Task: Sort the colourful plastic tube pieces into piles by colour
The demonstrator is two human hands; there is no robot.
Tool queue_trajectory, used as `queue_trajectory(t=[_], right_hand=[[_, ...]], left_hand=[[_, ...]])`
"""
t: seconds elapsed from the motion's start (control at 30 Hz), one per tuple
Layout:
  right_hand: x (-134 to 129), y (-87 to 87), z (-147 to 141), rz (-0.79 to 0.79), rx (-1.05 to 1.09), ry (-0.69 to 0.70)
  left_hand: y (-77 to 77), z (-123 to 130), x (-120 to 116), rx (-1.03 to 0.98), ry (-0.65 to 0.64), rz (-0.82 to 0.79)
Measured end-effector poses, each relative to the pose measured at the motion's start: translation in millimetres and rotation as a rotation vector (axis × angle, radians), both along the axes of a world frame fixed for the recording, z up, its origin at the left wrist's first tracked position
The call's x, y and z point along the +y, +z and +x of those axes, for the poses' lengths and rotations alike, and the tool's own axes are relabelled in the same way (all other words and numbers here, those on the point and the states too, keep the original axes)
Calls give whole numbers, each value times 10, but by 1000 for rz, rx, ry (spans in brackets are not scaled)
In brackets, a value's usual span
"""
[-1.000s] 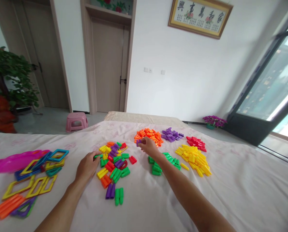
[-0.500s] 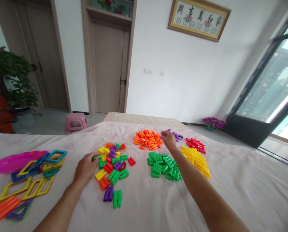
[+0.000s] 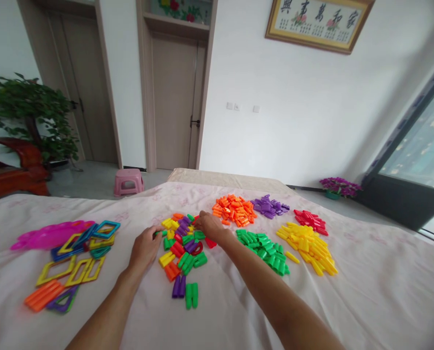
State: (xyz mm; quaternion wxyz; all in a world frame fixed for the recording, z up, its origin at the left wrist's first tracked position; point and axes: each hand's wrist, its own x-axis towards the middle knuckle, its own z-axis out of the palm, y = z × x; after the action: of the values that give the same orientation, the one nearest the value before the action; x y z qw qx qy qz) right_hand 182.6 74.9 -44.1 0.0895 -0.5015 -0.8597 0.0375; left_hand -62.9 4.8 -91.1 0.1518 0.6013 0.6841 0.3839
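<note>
At the left edge of a mixed pile of coloured plastic tube pieces (image 3: 182, 253), my left hand (image 3: 146, 247) is closed, its fingertips on a green tube piece (image 3: 162, 233). My right hand (image 3: 212, 227) reaches over the pile's right side, fingers curled down beside a red piece. Whatever those fingers hold, if anything, is hidden. Sorted by colour farther right are orange pieces (image 3: 234, 210), purple pieces (image 3: 270, 206), red pieces (image 3: 310, 222), yellow pieces (image 3: 307, 245) and green pieces (image 3: 264, 249). My right forearm passes in front of the green heap.
Left on the cloth-covered table (image 3: 370, 287) lie a pink tray (image 3: 49, 236), several frame-shaped tiles (image 3: 56, 270) and joined orange tubes (image 3: 43, 296). Beyond the table are a pink stool (image 3: 128, 183), a potted plant (image 3: 34, 112) and purple flowers (image 3: 339, 185).
My right hand has come back left from the purple heap to the mixed pile. My left hand stays at the pile's left edge. The whole view has shifted somewhat.
</note>
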Motion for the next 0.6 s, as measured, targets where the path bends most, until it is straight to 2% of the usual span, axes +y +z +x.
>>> queue_trajectory(t=[0.1,0.2,0.33,0.43,0.53,0.6], right_hand=[[28,-3,17,35,-131,88],[-16,-2,90,35,-78,43],[-124,62,198,53,304,-94],[-213,134,205,-73,647,-197],[-338,147,131,-272,945,-273],[-442,107,48,-371,1073,-257]], left_hand=[[-20,-5,13,12,0,8],[-46,-15,19,33,-2,39],[-11,0,-32,48,51,82],[70,50,-98,88,87,175],[154,139,-151,61,-14,349],[194,217,-176,-4,-121,412]])
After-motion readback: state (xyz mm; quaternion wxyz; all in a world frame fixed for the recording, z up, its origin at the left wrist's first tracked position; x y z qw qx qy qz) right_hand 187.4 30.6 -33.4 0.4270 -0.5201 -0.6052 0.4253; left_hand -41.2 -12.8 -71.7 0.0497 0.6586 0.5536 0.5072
